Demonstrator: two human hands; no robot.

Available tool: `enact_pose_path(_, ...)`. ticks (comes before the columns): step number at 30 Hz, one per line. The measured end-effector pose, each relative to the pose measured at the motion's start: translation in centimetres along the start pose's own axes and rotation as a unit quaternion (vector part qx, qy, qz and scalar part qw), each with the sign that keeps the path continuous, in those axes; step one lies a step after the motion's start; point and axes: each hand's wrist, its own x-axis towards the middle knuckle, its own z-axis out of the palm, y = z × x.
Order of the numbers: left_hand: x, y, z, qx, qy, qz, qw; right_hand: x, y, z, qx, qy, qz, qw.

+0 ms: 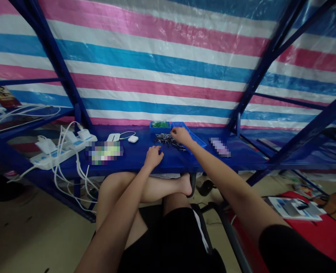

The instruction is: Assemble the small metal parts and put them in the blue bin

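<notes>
On the blue table, a pile of small dark pieces lies just beyond the left hand, loosely open and empty, and beside the right hand, curled, its closure and hold impossible to tell, apparently at a picking step calling for a fine pinch.

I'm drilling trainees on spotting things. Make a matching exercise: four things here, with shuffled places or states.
1. Right hand
2. Rectangular blue plastic tray left of that hand
3. Loose pile of thin black-and-silver pieces
4. Long white plastic power strip

A. Spread on the blue tabletop
B. Holding green contents
C. Farthest left, plugs fitted
D. Curled, close to the pile

Pairs: 1-D, 2-B, 3-A, 4-C
</notes>
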Motion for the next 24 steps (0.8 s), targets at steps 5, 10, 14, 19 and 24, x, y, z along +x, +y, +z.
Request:
enact_pose_path(5,-0.3,0.1,0.1,0.040,-0.021,0.009,0.999,5.1,2.7,-1.9,-0.111,0.026,0.132,0.985)
enact_pose_path(10,-0.4,0.2,0.0,0.043,-0.021,0.012,0.999,4.2,1.0,0.8,-0.121,-0.051,-0.018,0.991)
enact_pose_path(14,-0.5,0.4,-0.2,0.057,-0.024,0.010,0.998,1.6,-1.7,3.7,-0.127,-0.148,-0.080,0.978)
enact_pose_path(19,-0.6,0.6,-0.4,0.077,-0.027,0.015,0.997,-0.9,-2.7,5.3,-0.086,-0.143,-0.033,0.985)
enact_pose_path(24,-0.6,0.8,-0.7,0.077,-0.032,0.015,0.996,-2.7,-2.5,5.7,-0.022,-0.087,0.003,0.996)
